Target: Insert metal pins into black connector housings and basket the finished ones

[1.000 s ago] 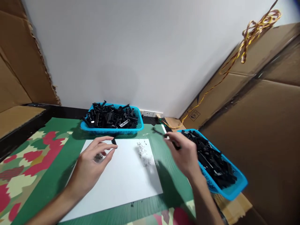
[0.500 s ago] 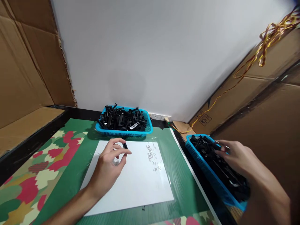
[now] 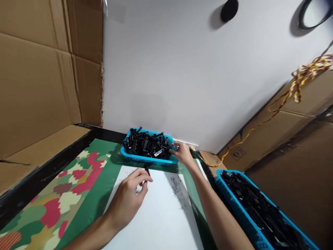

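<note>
My left hand (image 3: 131, 194) is over the white sheet (image 3: 161, 215), its fingers curled together around a small black plastic part (image 3: 147, 170) that sticks out past the fingertips. At the right end of the far blue basket (image 3: 148, 160), my right hand (image 3: 181, 152) has its thumb and fingers drawn together beside the heaped black plastic parts (image 3: 145, 144). What lies between its fingertips is too small to make out. Tiny dark bits (image 3: 177, 187) are scattered along the right side of the sheet.
A second blue basket (image 3: 235, 208) filled with black parts stands at the right. Cardboard panels (image 3: 41, 69) rise on both sides, with a white wall (image 3: 166, 69) behind. A twisted yellow-brown cable (image 3: 244, 139) runs down to the table. The green mat (image 3: 104, 180) covers the tabletop.
My right hand has gone from the right basket to the far basket. My left hand stays over the sheet, its fingers closer together. The view has shifted.
</note>
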The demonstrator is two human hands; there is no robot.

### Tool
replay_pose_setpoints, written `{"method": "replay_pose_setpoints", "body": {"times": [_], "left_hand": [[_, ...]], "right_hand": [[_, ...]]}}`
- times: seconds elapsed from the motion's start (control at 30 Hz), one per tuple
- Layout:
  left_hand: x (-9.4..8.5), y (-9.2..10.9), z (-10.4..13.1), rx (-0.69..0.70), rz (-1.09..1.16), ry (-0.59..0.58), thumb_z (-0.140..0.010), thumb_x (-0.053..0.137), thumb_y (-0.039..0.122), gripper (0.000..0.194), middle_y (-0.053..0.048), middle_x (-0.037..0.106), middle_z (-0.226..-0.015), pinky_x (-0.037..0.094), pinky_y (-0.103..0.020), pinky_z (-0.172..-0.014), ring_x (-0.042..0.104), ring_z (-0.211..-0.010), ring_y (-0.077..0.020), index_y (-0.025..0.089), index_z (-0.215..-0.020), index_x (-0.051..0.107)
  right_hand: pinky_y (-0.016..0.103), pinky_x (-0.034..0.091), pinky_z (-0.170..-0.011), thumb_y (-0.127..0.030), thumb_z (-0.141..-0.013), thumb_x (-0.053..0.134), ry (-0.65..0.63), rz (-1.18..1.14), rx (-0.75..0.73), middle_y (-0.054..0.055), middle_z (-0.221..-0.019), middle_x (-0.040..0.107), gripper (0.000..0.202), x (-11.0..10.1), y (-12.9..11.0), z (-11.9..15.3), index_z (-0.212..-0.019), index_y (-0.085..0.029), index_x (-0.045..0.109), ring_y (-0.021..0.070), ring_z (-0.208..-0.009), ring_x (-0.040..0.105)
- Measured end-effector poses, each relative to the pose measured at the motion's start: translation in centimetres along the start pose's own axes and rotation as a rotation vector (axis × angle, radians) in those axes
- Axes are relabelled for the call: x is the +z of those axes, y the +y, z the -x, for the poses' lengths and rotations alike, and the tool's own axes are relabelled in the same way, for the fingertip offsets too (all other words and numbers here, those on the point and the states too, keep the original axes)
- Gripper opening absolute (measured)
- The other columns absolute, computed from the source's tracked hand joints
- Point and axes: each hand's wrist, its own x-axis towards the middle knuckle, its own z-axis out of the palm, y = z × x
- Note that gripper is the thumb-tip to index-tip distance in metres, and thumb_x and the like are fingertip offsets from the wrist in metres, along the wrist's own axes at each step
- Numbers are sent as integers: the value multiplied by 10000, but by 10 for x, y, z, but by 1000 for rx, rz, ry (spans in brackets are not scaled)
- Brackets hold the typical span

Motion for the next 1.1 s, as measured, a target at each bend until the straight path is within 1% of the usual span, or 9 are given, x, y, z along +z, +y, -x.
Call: {"method": "replay_pose_setpoints", "body": {"times": [0.2,0.4,0.53,0.6,0.7,0.77,0.83,0.97,1.1], "left_hand": [[-2,4,-4,-9,15,15,-954,529,96,269,-24,696,-1065,472,-273,-715,659,-896,-166,251,-982,747],[-3,1,-6,-6,0,42,-987,537,150,252,-26,720,-1075,473,-281,-709,653,-840,-159,253,-1014,766],[-6,2,-8,-100,36,51,-1051,543,313,238,-41,752,-1103,496,-290,-712,664,-836,-176,253,-1114,764],[-6,4,-9,-172,82,65,-1054,566,408,291,-47,756,-1135,514,-291,-719,669,-851,-185,265,-1253,722],[-3,8,-9,-216,145,39,-1058,563,477,438,-52,727,-1228,529,-288,-719,672,-864,-183,300,-1457,584],[-1,11,-7,-178,136,-39,-1071,540,477,436,-58,707,-1248,536,-301,-767,675,-904,-189,306,-1471,571],[1,13,-4,-120,94,-133,-1081,526,461,371,-65,703,-1226,530,-321,-825,674,-961,-205,292,-1392,638],[0,11,-3,-105,59,-202,-1067,560,436,284,-74,720,-1188,526,-352,-870,681,-998,-233,265,-1235,713],[-3,-1,-10,-261,223,-171,-1010,653,500,309,-70,754,-1041,554,-332,-794,709,-896,-226,226,-1128,735]], "right_hand": [[477,611,-959,-374,-1040,676,-85,38,47,111,-1374,648,379,16,-3,-19,-1364,-183,628,259,-1148,690],[366,490,-897,-225,-936,704,14,-41,-28,139,-1050,720,133,-3,-11,2,-1004,-127,765,297,-1047,662],[343,448,-843,-275,-984,596,12,-162,-140,121,-1047,688,197,-30,-26,34,-1032,-143,735,249,-971,625],[313,453,-819,-293,-992,594,-68,-242,-220,92,-1047,692,188,-38,-35,56,-1031,-168,728,216,-943,621],[260,439,-687,-316,-970,650,-346,-392,-336,19,-857,676,157,-39,-46,90,-923,-188,728,155,-759,586],[254,408,-643,-327,-992,632,-549,-557,-353,-5,-781,627,181,-33,-49,109,-927,-179,712,137,-693,524],[261,392,-649,-342,-1009,621,-608,-684,-317,-8,-785,607,199,-26,-51,122,-962,-169,706,133,-691,487],[277,397,-684,-380,-1018,633,-485,-757,-245,10,-833,638,245,-17,-53,134,-952,-164,728,147,-738,499],[293,431,-722,-442,-1049,592,-320,-800,-163,36,-903,697,305,-12,-59,134,-995,-183,744,176,-806,568]]}}
